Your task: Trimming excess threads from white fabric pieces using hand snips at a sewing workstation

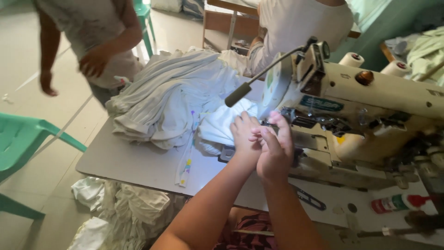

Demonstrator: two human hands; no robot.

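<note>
Two hands, left hand [244, 134] and right hand [274, 150], grip unclear, at one sewing machine [370, 106]

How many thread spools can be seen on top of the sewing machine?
2: one white thread spool stands behind the sewing machine, the second spool just to its right. Others may be hidden behind the machine.

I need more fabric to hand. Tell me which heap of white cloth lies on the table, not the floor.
The big folded pile of white cloth on the grey table, left of the sewing machine. The crumpled heap lies on the floor below the table edge.
</note>
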